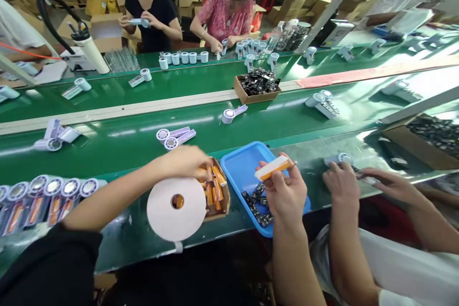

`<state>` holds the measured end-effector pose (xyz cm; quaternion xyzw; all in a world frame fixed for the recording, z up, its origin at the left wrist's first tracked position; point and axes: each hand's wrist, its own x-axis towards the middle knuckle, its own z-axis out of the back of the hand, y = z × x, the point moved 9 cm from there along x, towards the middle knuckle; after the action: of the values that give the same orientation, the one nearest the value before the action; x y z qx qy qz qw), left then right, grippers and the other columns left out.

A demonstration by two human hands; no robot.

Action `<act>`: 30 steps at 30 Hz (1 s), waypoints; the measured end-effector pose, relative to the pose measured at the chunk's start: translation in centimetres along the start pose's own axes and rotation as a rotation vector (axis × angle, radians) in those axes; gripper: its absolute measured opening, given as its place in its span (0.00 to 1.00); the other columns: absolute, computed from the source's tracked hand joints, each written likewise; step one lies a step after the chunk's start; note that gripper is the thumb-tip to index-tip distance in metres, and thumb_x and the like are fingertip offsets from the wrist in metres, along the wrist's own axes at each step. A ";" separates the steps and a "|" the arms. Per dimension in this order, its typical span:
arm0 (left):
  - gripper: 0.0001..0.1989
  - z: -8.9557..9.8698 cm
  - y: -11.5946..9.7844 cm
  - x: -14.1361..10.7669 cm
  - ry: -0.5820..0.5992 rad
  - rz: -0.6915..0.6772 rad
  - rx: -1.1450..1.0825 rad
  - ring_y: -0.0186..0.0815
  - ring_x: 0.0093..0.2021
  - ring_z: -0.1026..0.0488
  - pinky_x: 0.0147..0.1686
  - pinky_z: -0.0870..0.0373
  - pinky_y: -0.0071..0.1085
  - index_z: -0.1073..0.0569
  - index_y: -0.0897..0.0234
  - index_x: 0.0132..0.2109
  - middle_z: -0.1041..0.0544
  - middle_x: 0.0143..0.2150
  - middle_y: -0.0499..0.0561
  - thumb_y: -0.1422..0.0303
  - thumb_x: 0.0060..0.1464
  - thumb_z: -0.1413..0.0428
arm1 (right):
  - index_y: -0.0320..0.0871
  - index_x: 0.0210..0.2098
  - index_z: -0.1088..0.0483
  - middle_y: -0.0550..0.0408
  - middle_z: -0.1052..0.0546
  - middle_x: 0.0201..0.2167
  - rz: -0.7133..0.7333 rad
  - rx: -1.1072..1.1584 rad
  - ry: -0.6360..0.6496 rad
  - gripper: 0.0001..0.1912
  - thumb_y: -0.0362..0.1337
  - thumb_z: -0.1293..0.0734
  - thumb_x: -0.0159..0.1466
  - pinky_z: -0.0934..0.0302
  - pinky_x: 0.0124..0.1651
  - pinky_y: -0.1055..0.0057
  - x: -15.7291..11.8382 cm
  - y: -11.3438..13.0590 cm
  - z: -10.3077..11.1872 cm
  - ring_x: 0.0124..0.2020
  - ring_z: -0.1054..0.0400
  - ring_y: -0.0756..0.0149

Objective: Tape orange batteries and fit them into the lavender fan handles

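Observation:
My right hand [289, 196] holds an orange battery [274, 172] with a white strip along its upper side, pinched between thumb and fingers above the blue tray [234, 165]. Small black circuit boards [263, 220] lie in that tray. My left hand [190, 160] reaches into a small cardboard box [225, 208] of orange batteries [216, 191]. Its fingers are curled down on one battery there, the fingertips partly hidden. A white roll of tape [161, 208] with a hole in the middle lies just below my left hand, overlapping the box.
Purple fan housings [53, 186] with batteries stand in a row at left. More housings [175, 136] lie on the green conveyor belt [118, 136]. A co-worker's hands [342, 181] handle a housing close on my right. A box of black parts [260, 83] sits mid-line; people work opposite.

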<state>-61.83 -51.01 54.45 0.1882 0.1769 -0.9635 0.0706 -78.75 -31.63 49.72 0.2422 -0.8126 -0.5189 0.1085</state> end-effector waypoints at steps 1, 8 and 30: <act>0.20 2.3 1.0 4.8 -0.084 0.084 0.057 0.46 0.50 0.21 0.49 0.27 0.38 0.19 0.56 0.54 0.17 0.51 0.55 0.49 0.70 0.45 | 0.44 0.56 0.29 0.50 0.16 0.36 0.022 -0.005 -0.022 0.37 0.47 0.14 0.54 0.20 0.43 0.68 -0.4 -0.1 1.1 0.41 0.16 0.57; 0.21 5.5 5.3 27.9 -0.175 0.311 0.191 0.56 0.61 0.25 0.57 0.28 0.46 0.23 0.71 0.63 0.23 0.60 0.73 0.64 0.70 0.46 | 0.44 0.51 0.31 0.50 0.16 0.37 0.187 -0.140 -0.077 0.26 0.38 0.18 0.60 0.19 0.35 0.62 -3.0 2.9 7.1 0.36 0.17 0.50; 0.12 0.3 8.5 24.1 -0.174 0.148 -0.302 0.37 0.50 0.22 0.52 0.28 0.32 0.26 0.68 0.52 0.18 0.53 0.59 0.72 0.71 0.53 | 0.46 0.67 0.26 0.39 0.17 0.50 0.127 -1.739 0.748 0.24 0.45 0.34 0.74 0.31 0.60 0.61 14.3 -9.9 -9.5 0.54 0.21 0.50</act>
<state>-82.39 -60.66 42.66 0.1038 0.2983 -0.9309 0.1835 -84.20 -49.82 43.98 0.1823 -0.0654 -0.8241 0.5323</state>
